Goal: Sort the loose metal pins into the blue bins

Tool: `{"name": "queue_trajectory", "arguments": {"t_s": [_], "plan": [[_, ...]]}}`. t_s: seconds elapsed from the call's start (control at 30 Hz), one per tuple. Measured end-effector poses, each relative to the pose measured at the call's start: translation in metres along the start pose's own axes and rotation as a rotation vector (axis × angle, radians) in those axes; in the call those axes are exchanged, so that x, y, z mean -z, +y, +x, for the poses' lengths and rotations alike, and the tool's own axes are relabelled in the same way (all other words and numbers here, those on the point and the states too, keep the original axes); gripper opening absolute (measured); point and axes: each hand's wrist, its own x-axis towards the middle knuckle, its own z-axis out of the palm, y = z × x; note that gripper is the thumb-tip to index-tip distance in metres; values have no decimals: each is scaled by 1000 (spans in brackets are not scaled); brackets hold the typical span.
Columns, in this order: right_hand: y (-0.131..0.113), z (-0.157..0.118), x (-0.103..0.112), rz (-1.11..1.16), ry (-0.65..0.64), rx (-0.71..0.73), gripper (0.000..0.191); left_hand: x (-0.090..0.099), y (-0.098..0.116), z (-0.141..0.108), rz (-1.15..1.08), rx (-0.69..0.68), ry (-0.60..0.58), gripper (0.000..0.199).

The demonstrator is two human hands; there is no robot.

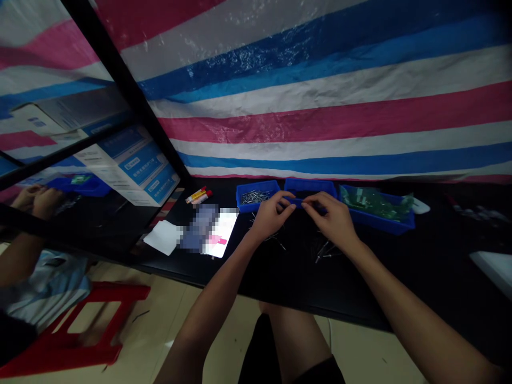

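My left hand (273,214) and my right hand (331,217) are close together just in front of the middle blue bin (310,185). Thumb and fingers of each hand are pinched together; whatever they hold is too small and dark to make out. To the left, thin metal pins (256,197) fill another blue bin (242,204). On the right, green plastic bags (374,202) lie in a third blue bin (394,226). Loose metal rods (326,250) are scattered on the black table (288,280) below my hands.
A lit screen (226,232), partly blurred out, and white paper (162,237) lie left, near yellow-and-red tubes (198,195). A black frame post (138,106) separates another person's place, with a red stool (108,325). A white object (494,272) sits far right.
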Motion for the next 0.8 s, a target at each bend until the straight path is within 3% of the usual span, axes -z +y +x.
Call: {"name": "queue_trajectory", "arguments": {"t_s": [0.1,0.23,0.4,0.57,0.8], "plan": [[8,2,7,-181,128,-4,19,1,1,-1,93,7,0,26],[26,5,18,-351,221,-64,27,1,4,-3,305,-33,-109,20],[42,5,21,-472,214,-61,33,-1,8,-7,460,-118,-171,22],[42,0,15,-573,134,-25,30,-5,7,-8,547,-166,-216,22],[43,0,14,-590,156,-49,32,-7,6,-7,602,-176,-197,22]]}}
